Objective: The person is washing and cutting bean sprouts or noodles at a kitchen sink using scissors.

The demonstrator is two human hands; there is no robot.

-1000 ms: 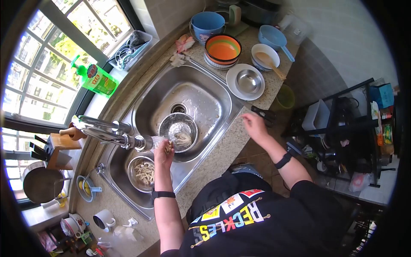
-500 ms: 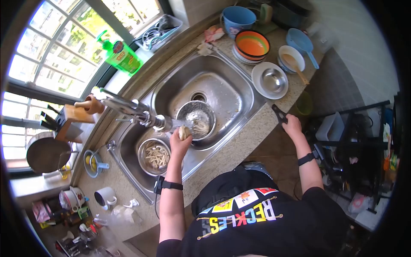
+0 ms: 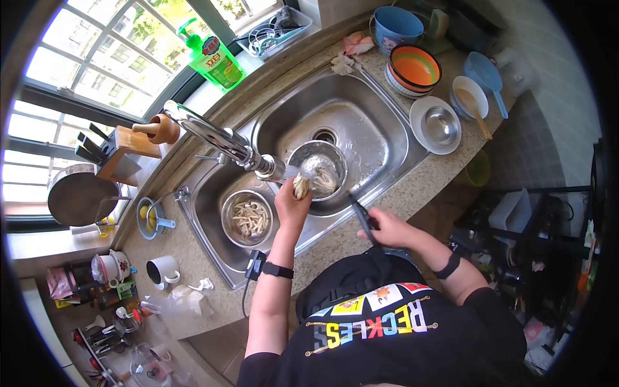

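My left hand [image 3: 293,205] is closed around a pale piece [image 3: 301,186] that looks like a chicken foot, under the tap [image 3: 267,166]. Just beyond it, a metal bowl [image 3: 316,155] in the sink holds more pale pieces and some water. A second metal bowl [image 3: 227,222] to the left contains several pale, finger-like strips. My right hand [image 3: 390,229] grips black-handled scissors [image 3: 362,213], whose thin dark end points toward the first bowl. My fingers partly hide the handle.
The double sink [image 3: 387,174] is set into a speckled counter [image 3: 412,187]. On the right stand a white plate [image 3: 419,132], orange bowls [image 3: 412,64] and a blue strainer [image 3: 482,69]. A green soap bottle [image 3: 219,62], knife block [image 3: 126,151] and mug [image 3: 162,271] are nearby.
My right hand has swung the scissors left, from beyond the counter's edge to near the sink bowl. My left hand still holds the pale piece by the tap. The view has shifted slightly.
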